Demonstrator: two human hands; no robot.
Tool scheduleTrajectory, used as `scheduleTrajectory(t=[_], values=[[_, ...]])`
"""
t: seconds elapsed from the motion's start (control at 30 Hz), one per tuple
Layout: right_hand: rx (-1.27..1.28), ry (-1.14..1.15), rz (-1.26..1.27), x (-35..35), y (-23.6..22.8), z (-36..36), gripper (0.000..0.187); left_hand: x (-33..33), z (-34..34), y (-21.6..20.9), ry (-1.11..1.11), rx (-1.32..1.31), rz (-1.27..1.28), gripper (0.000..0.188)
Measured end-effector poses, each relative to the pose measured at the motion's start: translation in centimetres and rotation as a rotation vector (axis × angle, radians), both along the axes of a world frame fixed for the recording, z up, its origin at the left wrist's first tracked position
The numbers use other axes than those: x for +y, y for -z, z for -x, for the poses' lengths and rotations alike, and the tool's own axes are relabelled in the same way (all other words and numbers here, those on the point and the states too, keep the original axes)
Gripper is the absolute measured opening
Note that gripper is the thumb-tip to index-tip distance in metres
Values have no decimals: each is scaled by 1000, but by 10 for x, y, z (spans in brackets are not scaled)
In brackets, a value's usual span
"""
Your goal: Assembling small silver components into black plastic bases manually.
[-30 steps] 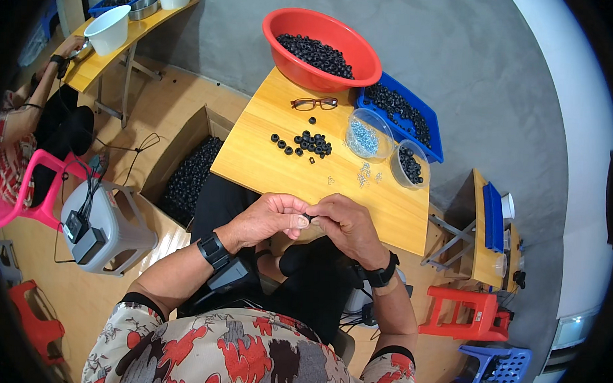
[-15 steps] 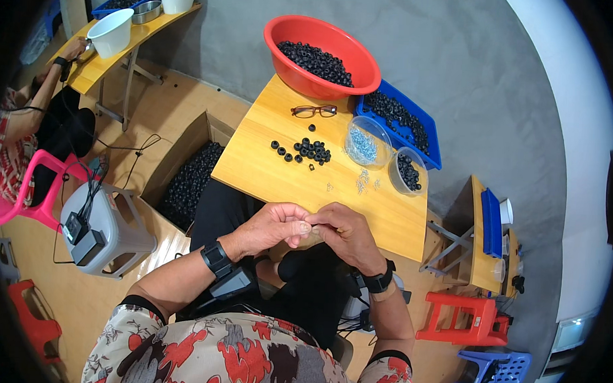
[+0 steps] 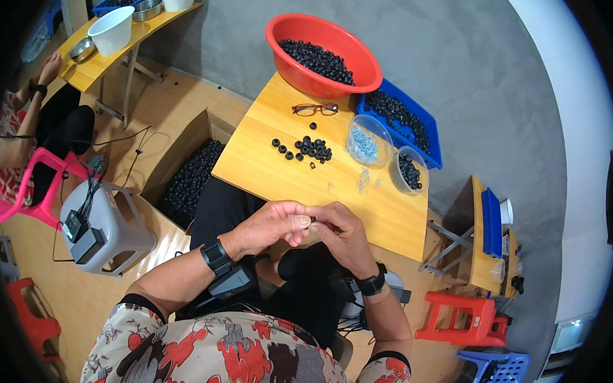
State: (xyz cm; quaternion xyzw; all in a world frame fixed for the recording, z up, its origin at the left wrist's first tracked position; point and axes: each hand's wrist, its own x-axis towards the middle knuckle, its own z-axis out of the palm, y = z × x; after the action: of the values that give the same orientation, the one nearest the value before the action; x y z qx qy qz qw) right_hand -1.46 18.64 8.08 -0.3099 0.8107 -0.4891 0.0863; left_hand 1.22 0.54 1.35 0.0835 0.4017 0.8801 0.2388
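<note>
My left hand (image 3: 275, 225) and my right hand (image 3: 343, 235) meet in front of the table's near edge, fingertips pinched together. Between them shows a bit of a small black piece (image 3: 312, 220), mostly covered by the fingers. Beyond, on the yellow table (image 3: 253, 169), lies a loose group of small black ring-like pieces (image 3: 313, 150). To their right stand a clear tub of small blue-and-silver parts (image 3: 363, 146) and a clear cup of black pieces (image 3: 409, 172). A few tiny metallic bits (image 3: 363, 180) are scattered in front of the tubs.
A red basin (image 3: 368, 75) and a blue tray (image 3: 435, 155), both with black pieces, stand at the far side near eyeglasses (image 3: 315, 109). A cardboard box (image 3: 160, 176) of black pieces sits at left beside a grey stool (image 3: 120, 219) with cables. Another person (image 3: 25, 127) sits far left.
My fingers have shifted slightly, and more of the black piece shows between them. At the left table, the other person's hand has moved back from the metal bowl.
</note>
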Motion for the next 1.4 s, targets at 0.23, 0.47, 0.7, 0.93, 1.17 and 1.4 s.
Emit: scheduleTrajectory(t=[0.23,0.47,0.7,0.93,1.17,1.4], values=[[650,94,-269,-8,-9,0,41,-2,0,-3,-43,-71,-28,22],[758,116,-389,-17,2,-6,34,0,1,-4,-93,-42,72,21],[768,185,-365,-18,5,-5,29,-7,3,-7,-36,-102,100,29],[697,196,-304,-14,6,-6,28,-8,3,-9,1,-114,97,34],[752,184,-317,-16,11,-6,27,-8,3,-7,28,-125,64,29],[822,126,-344,-17,17,-4,30,-1,1,0,-87,-42,101,23]])
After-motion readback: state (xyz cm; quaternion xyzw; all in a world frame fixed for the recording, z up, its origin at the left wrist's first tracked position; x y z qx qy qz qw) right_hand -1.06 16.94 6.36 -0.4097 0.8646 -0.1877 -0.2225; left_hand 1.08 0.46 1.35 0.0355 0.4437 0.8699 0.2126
